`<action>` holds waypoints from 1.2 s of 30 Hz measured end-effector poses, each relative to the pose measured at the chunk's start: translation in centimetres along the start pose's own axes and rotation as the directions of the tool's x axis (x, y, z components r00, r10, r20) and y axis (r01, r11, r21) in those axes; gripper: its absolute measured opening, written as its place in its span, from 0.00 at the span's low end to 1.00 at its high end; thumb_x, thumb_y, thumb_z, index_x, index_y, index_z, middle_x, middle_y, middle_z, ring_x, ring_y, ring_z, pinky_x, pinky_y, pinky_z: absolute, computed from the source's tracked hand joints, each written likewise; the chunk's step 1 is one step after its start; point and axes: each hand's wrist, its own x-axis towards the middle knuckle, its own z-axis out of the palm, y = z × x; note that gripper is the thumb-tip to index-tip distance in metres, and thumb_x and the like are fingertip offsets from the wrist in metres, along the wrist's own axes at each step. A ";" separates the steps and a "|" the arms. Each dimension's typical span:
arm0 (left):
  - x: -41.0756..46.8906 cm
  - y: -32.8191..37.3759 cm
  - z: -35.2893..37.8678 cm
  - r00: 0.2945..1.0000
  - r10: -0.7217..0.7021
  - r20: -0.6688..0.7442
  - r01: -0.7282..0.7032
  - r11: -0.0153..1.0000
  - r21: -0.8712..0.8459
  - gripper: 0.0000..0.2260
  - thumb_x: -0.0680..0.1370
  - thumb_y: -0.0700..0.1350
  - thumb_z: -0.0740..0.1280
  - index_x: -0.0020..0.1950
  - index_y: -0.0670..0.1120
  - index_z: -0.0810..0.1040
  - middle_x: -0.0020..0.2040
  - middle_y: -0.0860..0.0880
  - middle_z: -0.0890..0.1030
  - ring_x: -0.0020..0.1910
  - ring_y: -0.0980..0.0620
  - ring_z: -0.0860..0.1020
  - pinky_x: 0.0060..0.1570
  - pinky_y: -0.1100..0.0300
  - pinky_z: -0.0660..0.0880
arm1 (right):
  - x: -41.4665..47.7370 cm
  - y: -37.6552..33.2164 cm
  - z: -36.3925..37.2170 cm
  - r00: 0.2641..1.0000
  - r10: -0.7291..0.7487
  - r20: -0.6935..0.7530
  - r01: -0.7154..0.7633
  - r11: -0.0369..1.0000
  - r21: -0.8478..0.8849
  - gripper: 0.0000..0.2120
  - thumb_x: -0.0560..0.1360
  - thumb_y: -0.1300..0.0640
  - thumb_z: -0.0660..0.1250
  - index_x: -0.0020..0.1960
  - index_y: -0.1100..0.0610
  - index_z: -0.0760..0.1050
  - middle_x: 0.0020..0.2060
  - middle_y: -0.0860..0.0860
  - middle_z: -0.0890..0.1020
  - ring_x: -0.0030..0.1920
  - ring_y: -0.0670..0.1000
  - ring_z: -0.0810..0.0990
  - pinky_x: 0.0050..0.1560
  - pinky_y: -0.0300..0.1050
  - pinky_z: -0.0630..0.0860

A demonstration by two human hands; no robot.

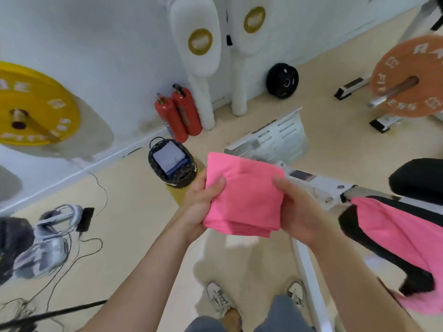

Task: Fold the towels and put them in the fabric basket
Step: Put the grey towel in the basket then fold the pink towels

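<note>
Towels come to three in view. One pink towel (244, 195) is folded into a thick square and held in mid-air at the centre. A second pink towel (393, 233) hangs unfolded over the black padded table (418, 178) at the right. One pale folded towel (169, 157) lies inside the fabric basket (181, 176).

Both hands hold the square. The left hand (200, 212) grips its left edge, thumb on top and fingers curled underneath. The right hand (300, 212) grips the right edge the same way (only its thumb shows on the upper face). The stacked fold edges face the person, and the far left corner points toward the basket.

The single basket is dark, with a loop handle. It stands on the floor (134, 212) near the wall, ahead and left of the hands, just in front of two red fire extinguishers (178, 116). Pale floor runs from the person's two shoes (220, 300) up to it.

Along the left side lie one pair of grey sneakers (50, 240) and loose black cables (79, 245), well apart from the basket. Weight plates number three: one yellow (31, 104), one black (282, 80) and one orange (407, 77). Two white pads (199, 56) lean against the wall.
</note>
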 end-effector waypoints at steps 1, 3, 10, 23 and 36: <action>-0.6 0.6 -2.1 0.999 0.021 -0.029 -0.022 0.999 -0.025 0.22 0.74 0.41 0.69 0.68 0.43 0.71 0.61 0.42 0.80 0.57 0.44 0.79 0.58 0.48 0.76 | 0.9 1.0 2.3 0.999 0.034 0.012 -0.033 0.997 -0.066 0.15 0.72 0.57 0.68 0.57 0.59 0.78 0.51 0.55 0.85 0.51 0.53 0.83 0.49 0.47 0.80; -1.7 1.7 -6.1 0.994 0.060 -0.095 -0.064 0.997 -0.039 0.23 0.73 0.38 0.68 0.68 0.43 0.71 0.60 0.41 0.80 0.56 0.44 0.80 0.55 0.49 0.78 | 2.8 2.9 6.2 0.998 0.048 -0.042 -0.057 0.960 -0.275 0.19 0.70 0.62 0.70 0.61 0.60 0.76 0.51 0.55 0.85 0.50 0.53 0.84 0.46 0.47 0.80; -2.1 3.5 -16.8 0.942 0.014 -0.334 -0.042 0.996 -0.076 0.39 0.71 0.24 0.57 0.68 0.64 0.63 0.42 0.49 0.80 0.36 0.51 0.78 0.35 0.58 0.74 | 10.0 5.6 15.4 0.979 -0.191 0.067 0.166 0.565 -0.808 0.14 0.73 0.67 0.64 0.55 0.52 0.70 0.52 0.61 0.78 0.52 0.62 0.78 0.51 0.55 0.78; 15.1 2.4 -30.2 0.939 -0.091 -0.332 0.158 0.971 0.180 0.25 0.74 0.28 0.60 0.54 0.56 0.82 0.57 0.43 0.80 0.48 0.49 0.79 0.48 0.52 0.77 | 32.9 9.9 17.8 0.995 0.101 0.018 -0.038 0.529 -0.848 0.18 0.72 0.66 0.67 0.55 0.46 0.74 0.46 0.48 0.78 0.43 0.52 0.80 0.36 0.41 0.77; 41.4 -8.4 -45.7 0.965 0.116 -0.236 0.117 0.614 0.781 0.20 0.72 0.31 0.61 0.59 0.47 0.80 0.56 0.48 0.80 0.54 0.50 0.78 0.53 0.63 0.72 | 57.8 19.9 9.6 0.979 -0.004 -0.206 -0.181 0.458 -0.870 0.26 0.65 0.77 0.56 0.49 0.53 0.82 0.39 0.51 0.78 0.25 0.39 0.70 0.25 0.29 0.65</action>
